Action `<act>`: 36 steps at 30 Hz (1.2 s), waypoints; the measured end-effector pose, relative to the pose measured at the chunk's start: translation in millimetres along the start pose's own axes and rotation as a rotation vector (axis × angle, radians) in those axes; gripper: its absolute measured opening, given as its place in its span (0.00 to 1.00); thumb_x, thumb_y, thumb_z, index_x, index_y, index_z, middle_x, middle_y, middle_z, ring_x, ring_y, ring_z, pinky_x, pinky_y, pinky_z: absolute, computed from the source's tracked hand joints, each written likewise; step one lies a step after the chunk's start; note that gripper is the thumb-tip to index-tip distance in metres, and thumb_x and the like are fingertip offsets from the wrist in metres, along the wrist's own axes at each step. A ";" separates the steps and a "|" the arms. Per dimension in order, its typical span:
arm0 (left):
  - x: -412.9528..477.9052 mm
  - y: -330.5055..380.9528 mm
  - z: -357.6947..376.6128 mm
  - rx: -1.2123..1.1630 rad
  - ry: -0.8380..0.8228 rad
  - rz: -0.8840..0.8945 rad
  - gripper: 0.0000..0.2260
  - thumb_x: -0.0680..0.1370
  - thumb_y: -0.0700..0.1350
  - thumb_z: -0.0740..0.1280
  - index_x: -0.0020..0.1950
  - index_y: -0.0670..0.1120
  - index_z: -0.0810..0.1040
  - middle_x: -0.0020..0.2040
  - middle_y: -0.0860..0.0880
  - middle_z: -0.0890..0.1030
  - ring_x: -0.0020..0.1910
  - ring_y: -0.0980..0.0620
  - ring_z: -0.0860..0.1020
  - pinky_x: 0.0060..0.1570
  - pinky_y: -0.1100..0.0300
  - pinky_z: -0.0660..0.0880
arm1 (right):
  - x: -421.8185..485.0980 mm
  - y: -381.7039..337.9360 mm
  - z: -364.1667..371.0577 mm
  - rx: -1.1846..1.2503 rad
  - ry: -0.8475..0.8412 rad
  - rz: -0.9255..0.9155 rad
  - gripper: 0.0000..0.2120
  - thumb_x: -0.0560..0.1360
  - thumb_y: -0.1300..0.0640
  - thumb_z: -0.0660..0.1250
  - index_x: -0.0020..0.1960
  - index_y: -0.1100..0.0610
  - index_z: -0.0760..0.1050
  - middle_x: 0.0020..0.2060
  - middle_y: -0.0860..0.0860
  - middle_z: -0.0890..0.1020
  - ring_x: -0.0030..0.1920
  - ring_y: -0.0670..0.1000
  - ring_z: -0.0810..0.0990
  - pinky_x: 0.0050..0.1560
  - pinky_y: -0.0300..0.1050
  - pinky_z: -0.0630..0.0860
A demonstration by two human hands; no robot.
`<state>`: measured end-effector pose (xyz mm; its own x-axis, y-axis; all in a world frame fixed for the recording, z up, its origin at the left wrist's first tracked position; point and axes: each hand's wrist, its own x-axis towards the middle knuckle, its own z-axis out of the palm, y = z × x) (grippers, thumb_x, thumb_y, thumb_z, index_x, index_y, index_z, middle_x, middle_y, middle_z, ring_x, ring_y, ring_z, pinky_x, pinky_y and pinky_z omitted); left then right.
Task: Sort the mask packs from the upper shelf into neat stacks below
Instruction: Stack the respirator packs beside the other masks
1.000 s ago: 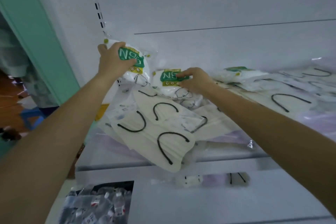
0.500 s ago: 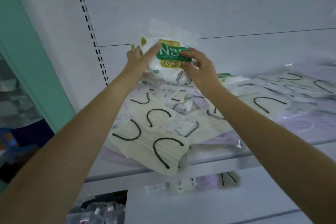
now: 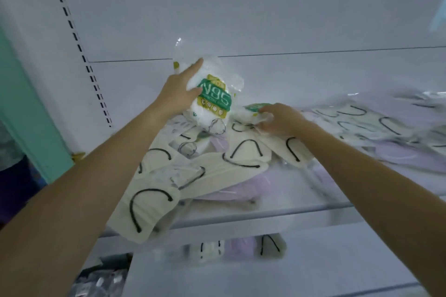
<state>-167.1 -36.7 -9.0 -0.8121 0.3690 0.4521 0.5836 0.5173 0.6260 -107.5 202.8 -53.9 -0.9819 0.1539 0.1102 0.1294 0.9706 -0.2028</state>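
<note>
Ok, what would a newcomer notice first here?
The left hand holds a green-labelled N95 pack up against the white wall. The right hand touches a second pack beside it, behind a jumble of cream masks spilling over the shelf edge.

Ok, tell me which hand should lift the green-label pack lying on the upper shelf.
Right. The right hand rests on that lying pack, while the left hand is occupied gripping the upright N95 pack.

White shelf [image 3: 265, 216] under jumbled mask packs [image 3: 217, 169]
</note>
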 end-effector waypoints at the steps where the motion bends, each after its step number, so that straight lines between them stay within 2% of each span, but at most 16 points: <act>1: -1.5 1.9 4.4 0.047 -0.002 -0.020 0.28 0.80 0.40 0.61 0.77 0.52 0.54 0.77 0.47 0.57 0.74 0.50 0.60 0.57 0.75 0.52 | 1.6 1.3 1.2 0.004 0.042 -0.009 0.19 0.74 0.49 0.63 0.63 0.51 0.72 0.63 0.52 0.75 0.60 0.56 0.74 0.58 0.49 0.70; 3: -3.7 6.3 9.5 0.097 -0.006 -0.087 0.27 0.81 0.43 0.60 0.77 0.54 0.54 0.77 0.46 0.55 0.67 0.52 0.69 0.57 0.73 0.55 | 3.8 5.1 0.8 0.042 0.054 -0.021 0.20 0.75 0.51 0.63 0.66 0.51 0.71 0.64 0.52 0.73 0.64 0.55 0.71 0.61 0.48 0.68; 4: -4.3 8.3 11.0 0.112 -0.017 -0.128 0.27 0.81 0.45 0.60 0.77 0.56 0.53 0.77 0.46 0.54 0.66 0.52 0.70 0.61 0.70 0.56 | 5.3 7.0 -0.5 0.057 0.027 -0.037 0.20 0.75 0.51 0.64 0.67 0.52 0.71 0.66 0.52 0.72 0.65 0.54 0.70 0.62 0.47 0.67; 7: -9.9 16.1 12.9 0.140 -0.037 -0.292 0.31 0.79 0.49 0.64 0.76 0.60 0.50 0.76 0.40 0.50 0.73 0.42 0.59 0.68 0.55 0.59 | 12.7 10.5 -6.9 0.175 -0.089 -0.058 0.25 0.74 0.40 0.64 0.65 0.54 0.73 0.64 0.52 0.74 0.61 0.54 0.72 0.59 0.45 0.67; 10: -18.8 24.6 18.8 0.139 0.053 -0.334 0.39 0.75 0.44 0.70 0.77 0.58 0.49 0.72 0.39 0.54 0.71 0.41 0.61 0.66 0.55 0.61 | 24.1 10.5 -16.1 0.306 0.009 0.026 0.28 0.73 0.34 0.59 0.56 0.58 0.76 0.58 0.54 0.78 0.56 0.56 0.73 0.58 0.48 0.68; 13: -27.1 28.9 24.3 0.059 0.231 -0.335 0.40 0.74 0.40 0.71 0.77 0.55 0.50 0.69 0.40 0.58 0.68 0.44 0.63 0.64 0.57 0.63 | 33.0 3.4 -17.2 0.228 0.115 0.026 0.25 0.74 0.39 0.61 0.62 0.56 0.72 0.58 0.54 0.75 0.63 0.57 0.66 0.55 0.48 0.66; 16: -31.6 22.1 22.0 -0.019 0.359 -0.363 0.39 0.74 0.39 0.69 0.77 0.57 0.50 0.70 0.40 0.58 0.69 0.44 0.63 0.66 0.53 0.67 | 39.7 -13.0 -5.7 0.107 -0.030 -0.013 0.26 0.72 0.39 0.64 0.62 0.56 0.69 0.59 0.53 0.73 0.64 0.58 0.65 0.59 0.52 0.66; 18: -34.0 15.4 18.6 -0.061 0.354 -0.380 0.36 0.76 0.37 0.67 0.76 0.59 0.54 0.73 0.41 0.56 0.71 0.45 0.61 0.68 0.52 0.66 | 37.5 -19.4 0.0 -0.002 -0.056 -0.004 0.22 0.73 0.47 0.64 0.62 0.57 0.68 0.59 0.55 0.72 0.65 0.59 0.64 0.61 0.55 0.68; 20: -36.7 8.9 17.8 -0.057 0.322 -0.374 0.31 0.77 0.35 0.65 0.75 0.57 0.60 0.73 0.41 0.56 0.73 0.44 0.59 0.69 0.56 0.64 | 36.2 -20.2 2.6 -0.053 -0.046 0.001 0.17 0.75 0.58 0.60 0.62 0.59 0.68 0.59 0.57 0.71 0.64 0.59 0.64 0.62 0.57 0.68; 23: -38.4 7.2 17.6 -0.070 0.310 -0.379 0.28 0.77 0.33 0.63 0.72 0.55 0.66 0.71 0.40 0.58 0.71 0.44 0.62 0.66 0.60 0.66 | 38.1 -15.0 0.9 0.109 0.044 0.006 0.16 0.75 0.64 0.57 0.62 0.61 0.69 0.58 0.58 0.73 0.63 0.59 0.66 0.59 0.53 0.70; 25: -37.5 6.8 12.9 -0.120 0.315 -0.407 0.27 0.76 0.33 0.64 0.71 0.55 0.67 0.70 0.41 0.59 0.68 0.44 0.65 0.66 0.56 0.68 | 38.8 -7.3 -6.0 0.392 0.234 0.037 0.16 0.76 0.64 0.55 0.63 0.60 0.71 0.57 0.58 0.75 0.61 0.59 0.70 0.56 0.49 0.71; 28: -36.8 7.9 4.5 -0.235 0.309 -0.452 0.27 0.75 0.35 0.66 0.70 0.57 0.68 0.70 0.44 0.62 0.65 0.46 0.70 0.56 0.59 0.75 | 25.0 -5.7 -25.7 0.854 0.555 -0.139 0.13 0.76 0.65 0.56 0.58 0.61 0.73 0.49 0.54 0.76 0.49 0.51 0.74 0.46 0.39 0.71; 30: -35.6 12.6 0.5 -0.314 0.286 -0.474 0.24 0.76 0.39 0.65 0.69 0.58 0.69 0.70 0.47 0.65 0.63 0.48 0.72 0.50 0.61 0.74 | 15.3 -12.8 -32.8 1.042 0.568 -0.367 0.11 0.75 0.67 0.60 0.53 0.56 0.74 0.49 0.53 0.75 0.49 0.49 0.74 0.49 0.36 0.70; 33: -34.6 23.8 -7.0 -0.596 0.206 -0.525 0.15 0.79 0.55 0.59 0.63 0.55 0.74 0.60 0.50 0.78 0.59 0.44 0.76 0.53 0.53 0.73 | 3.0 -22.4 -25.5 0.880 0.516 -0.640 0.12 0.72 0.71 0.61 0.51 0.61 0.77 0.52 0.55 0.76 0.53 0.47 0.74 0.58 0.34 0.68; 35: -36.7 23.5 -11.9 -0.774 0.125 -0.539 0.24 0.78 0.66 0.52 0.63 0.55 0.76 0.58 0.49 0.81 0.58 0.44 0.78 0.59 0.46 0.72 | -1.5 -20.3 -21.3 0.718 0.534 -0.741 0.13 0.70 0.72 0.60 0.50 0.65 0.78 0.53 0.59 0.77 0.56 0.44 0.73 0.60 0.27 0.64; 36: -37.0 22.2 -12.9 -0.791 0.074 -0.527 0.27 0.77 0.68 0.51 0.64 0.54 0.75 0.59 0.48 0.80 0.59 0.44 0.77 0.61 0.45 0.71 | -3.3 -17.9 -22.6 0.685 0.525 -0.745 0.13 0.70 0.73 0.59 0.50 0.65 0.79 0.55 0.60 0.78 0.59 0.44 0.72 0.62 0.27 0.63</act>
<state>-124.0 -48.8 -3.6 -0.9848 0.1733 0.0114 -0.0025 -0.0793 0.9968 -103.4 189.1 -28.7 -0.5830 -0.2032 0.7867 -0.7222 0.5732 -0.3871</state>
